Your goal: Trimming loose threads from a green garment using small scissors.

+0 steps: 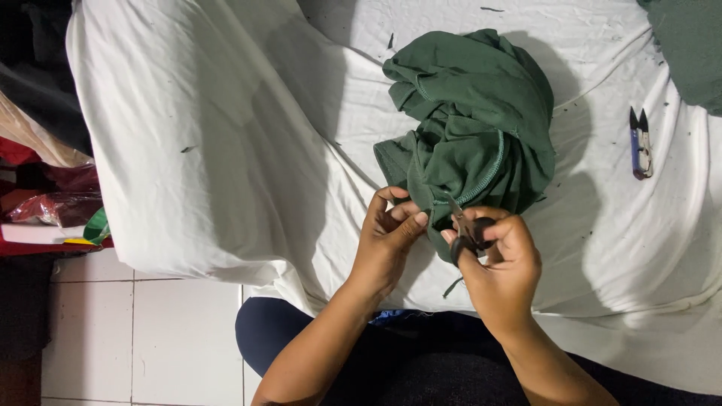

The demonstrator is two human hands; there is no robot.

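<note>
A bunched dark green garment [470, 120] lies on a white sheet [226, 150]. My left hand [387, 237] pinches the garment's near edge between thumb and fingers. My right hand [500, 259] grips small black-handled scissors [468, 231], whose blades point up into the green fabric next to a stitched seam. The two hands are close together, a few centimetres apart, at the garment's front edge.
A thread snipper [640, 143] with a blue body lies on the sheet at the right. More green cloth [688, 45] sits at the top right corner. Bags and clutter [45, 195] stand at the left over a tiled floor [143, 331]. Small thread scraps dot the sheet.
</note>
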